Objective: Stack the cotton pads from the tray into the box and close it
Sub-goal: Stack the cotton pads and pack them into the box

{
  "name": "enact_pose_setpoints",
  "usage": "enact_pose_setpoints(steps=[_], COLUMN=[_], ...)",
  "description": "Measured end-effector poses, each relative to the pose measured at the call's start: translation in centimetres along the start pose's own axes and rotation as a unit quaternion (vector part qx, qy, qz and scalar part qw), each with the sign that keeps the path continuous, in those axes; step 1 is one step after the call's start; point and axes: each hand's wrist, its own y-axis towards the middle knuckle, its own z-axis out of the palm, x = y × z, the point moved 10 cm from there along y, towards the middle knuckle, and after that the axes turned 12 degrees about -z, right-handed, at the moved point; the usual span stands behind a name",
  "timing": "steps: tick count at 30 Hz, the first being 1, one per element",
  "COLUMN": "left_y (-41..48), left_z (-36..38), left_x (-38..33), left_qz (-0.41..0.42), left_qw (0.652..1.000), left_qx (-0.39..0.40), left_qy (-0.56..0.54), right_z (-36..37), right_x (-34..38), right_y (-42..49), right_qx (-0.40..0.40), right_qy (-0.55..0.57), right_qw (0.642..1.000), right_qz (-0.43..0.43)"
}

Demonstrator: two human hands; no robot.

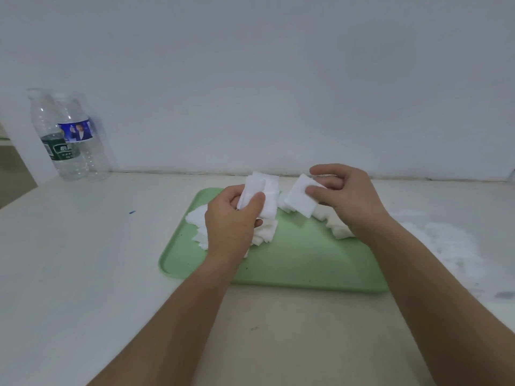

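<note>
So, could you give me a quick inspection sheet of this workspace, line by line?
Surface: pale table, with a small blue mark.
Job's things: green tray holding loose cotton pads; box not seen.
Clutter: green-labelled bottle and blue-labelled bottle far left; blurred white patch right of the tray.
Hands: left hand grips a small stack of pads; right hand pinches a single pad.
Cables: nothing seen.
Surroundings: plain white wall.

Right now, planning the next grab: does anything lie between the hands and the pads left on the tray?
Nothing visible, but the left hand and right hand each hold pads above the tray.
</note>
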Motion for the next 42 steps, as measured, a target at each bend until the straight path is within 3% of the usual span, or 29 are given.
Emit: enact_pose_setpoints(steps=[4, 8, 17, 23, 26, 30, 34, 38, 42], left_y=[-0.2, -1.0, -2.1, -2.4, -2.0, -0.5, 0.6, 0.8, 0.9], left_z=[0.7, 2.4, 4.6, 5.0, 4.4, 1.9, -0.4, -1.3, -1.4], left_x=[0.5, 0.6, 1.1, 1.6, 0.9, 0.5, 0.6, 0.5, 0.4], left_qz=[-0.028, -0.044, -0.059, -0.098, -0.05, -0.054, -0.069, -0.065, -0.06], left_qw=[0.999, 0.994, 0.976, 0.97, 0.98, 0.993, 0.995, 0.996, 0.996], left_qx=[0.032, 0.097, 0.197, 0.218, 0.182, 0.107, 0.035, 0.002, -0.009], left_qy=[0.01, 0.026, 0.068, 0.05, 0.058, -0.002, -0.056, -0.068, -0.072], right_z=[1.2, 2.2, 1.3, 0.8, 0.5, -0.7, -0.2, 3.0, 4.7], right_x=[0.9, 0.2, -0.7, -0.2, 0.3, -0.9, -3.1, -4.8, -7.0], right_y=[-1.4, -2.5, -3.1, -3.0, -2.5, -0.7, 2.0, 4.4, 5.6], right_qx=[0.005, 0.003, -0.017, -0.02, -0.027, -0.047, -0.005, 0.121, 0.179], right_qy=[0.207, 0.264, 0.081, -0.027, -0.05, -0.082, -0.192, -0.328, -0.408], right_qw=[0.978, 0.963, 0.996, 0.999, 0.998, 0.995, 0.981, 0.937, 0.894], right_qz=[0.037, 0.059, 0.037, 0.02, 0.008, 0.028, 0.025, 0.014, 0.046])
